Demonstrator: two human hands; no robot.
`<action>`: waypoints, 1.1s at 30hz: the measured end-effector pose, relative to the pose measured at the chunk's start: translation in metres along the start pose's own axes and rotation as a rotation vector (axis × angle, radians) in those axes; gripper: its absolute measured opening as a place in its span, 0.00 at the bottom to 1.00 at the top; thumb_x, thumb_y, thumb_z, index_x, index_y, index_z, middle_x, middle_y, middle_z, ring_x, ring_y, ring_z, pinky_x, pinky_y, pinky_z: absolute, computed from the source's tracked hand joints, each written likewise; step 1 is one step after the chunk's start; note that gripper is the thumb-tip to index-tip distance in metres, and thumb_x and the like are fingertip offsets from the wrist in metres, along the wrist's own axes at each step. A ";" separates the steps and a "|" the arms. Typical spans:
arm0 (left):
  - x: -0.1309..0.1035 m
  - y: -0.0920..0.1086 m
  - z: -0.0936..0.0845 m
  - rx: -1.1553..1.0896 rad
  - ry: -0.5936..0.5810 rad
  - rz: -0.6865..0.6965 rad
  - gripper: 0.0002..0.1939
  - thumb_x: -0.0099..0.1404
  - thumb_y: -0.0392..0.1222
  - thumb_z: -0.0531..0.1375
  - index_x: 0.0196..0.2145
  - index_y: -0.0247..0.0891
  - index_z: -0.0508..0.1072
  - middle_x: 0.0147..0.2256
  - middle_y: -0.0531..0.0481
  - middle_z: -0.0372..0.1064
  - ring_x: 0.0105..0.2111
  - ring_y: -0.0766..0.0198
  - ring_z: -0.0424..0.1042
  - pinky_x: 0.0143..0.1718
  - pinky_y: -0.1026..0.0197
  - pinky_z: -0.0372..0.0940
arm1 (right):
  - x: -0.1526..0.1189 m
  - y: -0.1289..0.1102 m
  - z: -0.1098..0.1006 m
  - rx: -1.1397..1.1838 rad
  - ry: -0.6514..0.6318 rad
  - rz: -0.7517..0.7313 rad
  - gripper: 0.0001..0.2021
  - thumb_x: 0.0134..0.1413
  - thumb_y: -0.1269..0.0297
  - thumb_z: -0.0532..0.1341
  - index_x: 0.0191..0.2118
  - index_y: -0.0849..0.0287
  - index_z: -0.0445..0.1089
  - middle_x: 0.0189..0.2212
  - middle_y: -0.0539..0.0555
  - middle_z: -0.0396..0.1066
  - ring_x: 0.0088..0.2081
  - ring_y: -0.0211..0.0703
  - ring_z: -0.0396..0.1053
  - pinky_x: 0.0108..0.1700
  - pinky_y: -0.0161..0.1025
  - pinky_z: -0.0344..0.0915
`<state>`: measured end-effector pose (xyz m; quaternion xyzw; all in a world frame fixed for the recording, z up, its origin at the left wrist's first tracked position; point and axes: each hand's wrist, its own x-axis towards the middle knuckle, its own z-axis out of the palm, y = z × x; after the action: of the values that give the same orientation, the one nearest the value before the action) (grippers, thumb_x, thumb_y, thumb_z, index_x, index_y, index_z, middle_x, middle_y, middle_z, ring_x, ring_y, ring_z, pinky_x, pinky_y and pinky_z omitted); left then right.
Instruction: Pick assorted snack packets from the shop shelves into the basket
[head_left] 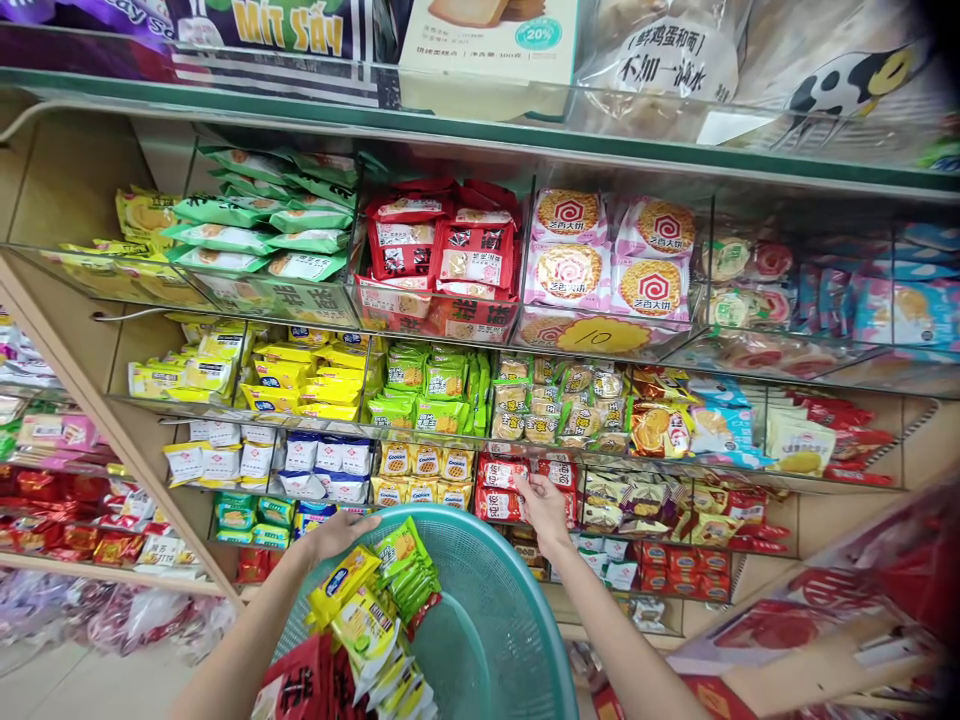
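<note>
The right grip (pixel 546 512) reaches in near the middle of the frame, fingers narrowed against red-and-white packets (pixel 502 504) in a clear-fronted compartment; whether one is pinched cannot be told. The left grip (pixel 334 537), lower left of centre, is closed on the rim of a teal basket (pixel 491 635), which fills the bottom centre of the frame. Inside it, on the left side, lie a green packet (pixel 405 562), a yellow packet (pixel 345 584), pale yellow-and-white packets (pixel 365 628) and dark red packets (pixel 298 683).

Just left of the red-and-white packets are yellow Cookies packets (pixel 421 478); just right, brownish packets (pixel 626 503). Higher up, at the centre, sit larger red packets (pixel 475 250), with pink-edged round biscuits (pixel 568 270) to their right and an oval yellow tag (pixel 604 337) marked 10 below. Stacked green packets (pixel 259 212) stand upper left. A glass shelf (pixel 450 108) crosses the top of the frame.
</note>
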<state>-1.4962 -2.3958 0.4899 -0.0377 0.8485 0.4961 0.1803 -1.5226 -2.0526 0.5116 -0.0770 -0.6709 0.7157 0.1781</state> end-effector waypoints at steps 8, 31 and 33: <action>-0.005 0.007 0.001 0.007 -0.036 0.028 0.29 0.45 0.65 0.57 0.33 0.37 0.76 0.36 0.48 0.74 0.41 0.52 0.70 0.42 0.59 0.62 | -0.010 0.006 0.004 -0.221 -0.009 -0.170 0.27 0.45 0.48 0.57 0.49 0.59 0.58 0.34 0.53 0.67 0.19 0.35 0.64 0.20 0.35 0.63; -0.006 0.009 0.001 -0.020 -0.058 -0.003 0.28 0.47 0.62 0.59 0.36 0.35 0.75 0.39 0.47 0.74 0.44 0.53 0.69 0.46 0.59 0.60 | -0.002 -0.028 -0.002 -1.617 -0.116 -0.801 0.19 0.53 0.68 0.53 0.51 0.62 0.58 0.43 0.64 0.61 0.41 0.52 0.59 0.40 0.45 0.56; -0.004 0.006 0.001 -0.013 -0.061 -0.005 0.29 0.47 0.62 0.59 0.37 0.35 0.75 0.40 0.47 0.73 0.45 0.53 0.68 0.46 0.59 0.59 | -0.002 -0.028 0.001 -1.624 -0.139 -0.826 0.17 0.52 0.72 0.52 0.49 0.64 0.60 0.41 0.64 0.63 0.42 0.52 0.58 0.41 0.46 0.55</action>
<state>-1.4937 -2.3925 0.4964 -0.0260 0.8393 0.5020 0.2072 -1.5170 -2.0535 0.5392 0.1109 -0.9518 -0.0938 0.2703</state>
